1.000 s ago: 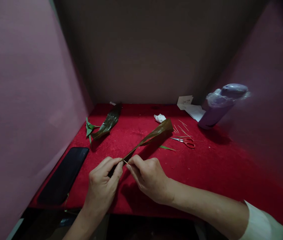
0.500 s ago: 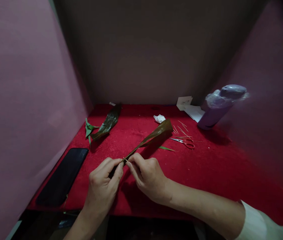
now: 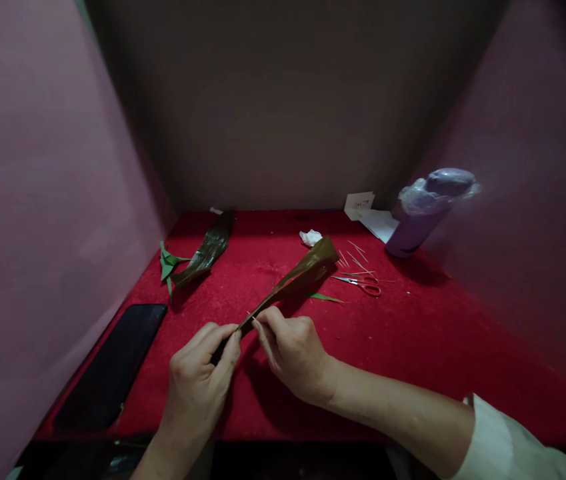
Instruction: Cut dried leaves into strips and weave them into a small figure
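Observation:
A long dark green leaf strip (image 3: 299,277) rises from my hands toward the back right, above the red cloth (image 3: 413,333). My left hand (image 3: 197,383) pinches its lower end between thumb and fingers. My right hand (image 3: 290,353) is closed in a pinch right beside it, holding a thin toothpick (image 3: 251,316) against the leaf. The two hands almost touch.
A second dark leaf (image 3: 205,253) and green leaf scraps (image 3: 167,265) lie at the back left. A black phone (image 3: 113,363) rests by the left wall. Small red scissors (image 3: 363,285), loose toothpicks (image 3: 355,257), a white crumpled scrap (image 3: 310,237), papers (image 3: 370,217) and a purple bottle (image 3: 425,210) stand at the back right.
The view has shifted slightly, so everything sits a little further left. My hands keep their pinch on the leaf end, with small finger movements only.

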{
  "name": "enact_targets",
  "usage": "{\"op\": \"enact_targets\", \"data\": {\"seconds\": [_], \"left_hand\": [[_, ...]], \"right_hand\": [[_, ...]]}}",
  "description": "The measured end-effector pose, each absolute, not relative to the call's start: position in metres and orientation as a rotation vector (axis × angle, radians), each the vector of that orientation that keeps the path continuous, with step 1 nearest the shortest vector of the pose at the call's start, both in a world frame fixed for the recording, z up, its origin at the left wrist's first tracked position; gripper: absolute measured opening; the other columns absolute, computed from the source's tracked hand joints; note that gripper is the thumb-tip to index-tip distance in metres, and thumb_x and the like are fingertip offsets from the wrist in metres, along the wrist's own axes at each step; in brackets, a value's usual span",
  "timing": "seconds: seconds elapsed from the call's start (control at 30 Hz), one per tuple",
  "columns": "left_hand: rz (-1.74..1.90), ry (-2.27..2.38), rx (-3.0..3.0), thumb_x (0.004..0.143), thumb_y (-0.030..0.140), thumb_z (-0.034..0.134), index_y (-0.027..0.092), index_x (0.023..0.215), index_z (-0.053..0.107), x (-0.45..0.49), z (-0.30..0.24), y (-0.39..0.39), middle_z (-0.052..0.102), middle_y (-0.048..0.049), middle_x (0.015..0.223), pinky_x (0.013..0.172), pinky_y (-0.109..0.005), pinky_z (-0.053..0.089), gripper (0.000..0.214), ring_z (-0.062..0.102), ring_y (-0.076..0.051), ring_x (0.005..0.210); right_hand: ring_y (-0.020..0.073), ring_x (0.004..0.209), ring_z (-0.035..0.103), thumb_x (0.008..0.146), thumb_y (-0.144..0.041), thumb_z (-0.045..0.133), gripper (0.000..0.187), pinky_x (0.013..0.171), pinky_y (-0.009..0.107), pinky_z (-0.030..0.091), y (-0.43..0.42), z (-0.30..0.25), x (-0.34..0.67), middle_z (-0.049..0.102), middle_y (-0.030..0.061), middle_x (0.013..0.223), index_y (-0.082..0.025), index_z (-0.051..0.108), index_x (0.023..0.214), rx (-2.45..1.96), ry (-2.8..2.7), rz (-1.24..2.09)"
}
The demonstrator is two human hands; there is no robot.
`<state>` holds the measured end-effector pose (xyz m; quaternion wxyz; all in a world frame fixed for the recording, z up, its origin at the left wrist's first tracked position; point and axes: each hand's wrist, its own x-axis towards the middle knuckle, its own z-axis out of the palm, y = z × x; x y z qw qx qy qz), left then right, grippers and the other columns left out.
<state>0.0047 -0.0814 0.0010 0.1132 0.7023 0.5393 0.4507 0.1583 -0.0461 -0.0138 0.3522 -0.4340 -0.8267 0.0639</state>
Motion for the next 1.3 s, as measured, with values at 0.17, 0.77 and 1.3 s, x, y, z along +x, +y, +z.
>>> {"op": "enact_targets", "data": {"seconds": [0.17,0.77,1.3], "left_hand": [[1.328,1.566,2.082,0.080,0.017,0.059,0.020,0.086,0.064,0.005,0.000,-0.081,0.062,-0.0001,0.075,0.064,-0.022,0.045,0.009,0.059,-0.012,0.068],[1.343,1.624,2.146,0.078,0.019,0.059,0.021,0.088,0.065,0.003,-0.004,-0.081,0.067,-0.0007,0.079,0.063,-0.023,0.048,0.011,0.063,-0.016,0.075],[1.390,1.657,2.118,0.077,0.026,0.060,0.021,0.082,0.068,-0.003,-0.004,-0.082,0.068,-0.0005,0.074,0.059,-0.021,0.050,0.010,0.064,-0.014,0.066]], "right_hand": [[0.0115,0.048,0.058,0.092,-0.023,0.036,0.021,0.049,0.021,0.034,-0.039,-0.017,0.163,0.061,0.0014,0.058,-0.015,0.054,0.085,-1.145,-2.106,0.124],[0.0096,0.045,0.055,0.092,-0.024,0.038,0.022,0.047,0.020,0.034,-0.018,-0.018,0.181,0.061,0.0013,0.057,-0.014,0.056,0.083,-1.203,-1.987,0.013],[0.0096,0.047,0.057,0.091,-0.023,0.040,0.019,0.050,0.020,0.033,-0.002,-0.020,0.194,0.062,0.0009,0.060,-0.015,0.056,0.086,-1.279,-1.913,-0.036]]}}
